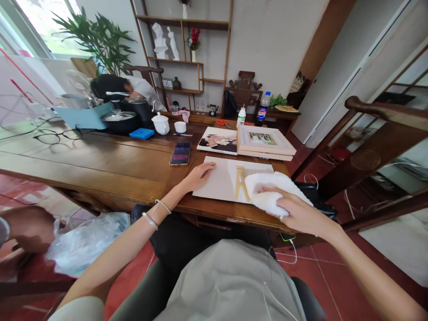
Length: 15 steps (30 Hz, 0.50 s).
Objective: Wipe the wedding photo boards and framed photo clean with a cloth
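Note:
A flat white panel (220,183) lies in front of me near the table's front edge. On it is a tan A-shaped piece (240,183) with two legs. My left hand (199,176) rests on the panel's left edge, fingers stretched out flat and holding nothing. In my right hand (286,205) is a bunched white towel (261,185), gripped over the panel's right part and covering its right corner. The fingertips sink into the towel's folds. Just behind the panel lie a photo print (219,141) and a stack of pale picture frames (264,140).
A phone (179,154) lies left of the panel. Farther back are red-handled scissors (222,123), a white bottle (241,117), a cola bottle (262,109), a white teapot (161,123) and a blue box (142,133). A wooden chair (364,158) stands close on the right.

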{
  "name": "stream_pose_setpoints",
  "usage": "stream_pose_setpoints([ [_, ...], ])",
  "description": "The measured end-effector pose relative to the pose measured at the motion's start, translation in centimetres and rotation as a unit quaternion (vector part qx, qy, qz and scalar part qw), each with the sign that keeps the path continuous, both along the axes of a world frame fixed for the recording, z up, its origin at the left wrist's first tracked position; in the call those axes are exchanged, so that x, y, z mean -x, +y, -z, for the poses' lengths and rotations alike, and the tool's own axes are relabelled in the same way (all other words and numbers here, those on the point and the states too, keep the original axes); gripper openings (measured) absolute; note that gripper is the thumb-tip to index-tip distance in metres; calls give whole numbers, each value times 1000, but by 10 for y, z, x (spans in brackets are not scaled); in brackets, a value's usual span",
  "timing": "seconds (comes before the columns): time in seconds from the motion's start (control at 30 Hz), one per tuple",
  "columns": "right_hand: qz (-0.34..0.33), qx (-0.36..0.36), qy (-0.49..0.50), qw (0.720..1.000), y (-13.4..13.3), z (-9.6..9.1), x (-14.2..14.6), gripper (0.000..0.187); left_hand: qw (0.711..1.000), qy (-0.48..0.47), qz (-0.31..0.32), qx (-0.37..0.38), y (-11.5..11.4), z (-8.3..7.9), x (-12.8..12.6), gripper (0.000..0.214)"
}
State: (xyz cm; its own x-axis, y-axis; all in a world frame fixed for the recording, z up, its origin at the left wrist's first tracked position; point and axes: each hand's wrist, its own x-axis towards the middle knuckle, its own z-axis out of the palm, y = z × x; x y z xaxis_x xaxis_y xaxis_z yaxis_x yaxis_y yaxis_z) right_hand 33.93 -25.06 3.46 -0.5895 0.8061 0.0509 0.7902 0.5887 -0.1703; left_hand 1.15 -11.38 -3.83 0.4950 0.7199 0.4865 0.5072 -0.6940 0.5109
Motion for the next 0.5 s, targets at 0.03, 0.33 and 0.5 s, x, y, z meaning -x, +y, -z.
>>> stream_pose_setpoints([
  [0.03,-6,7,6,1000,-4,-3,2,20,1000,-1,14,9,0,1,1,34],
  [0.33,-5,-70,70,995,96,22,-3,26,998,-21,36,43,3,4,6,40],
  [0.5,58,-96,24,993,112,31,0,26,999,-16,33,40,2,4,5,41],
])
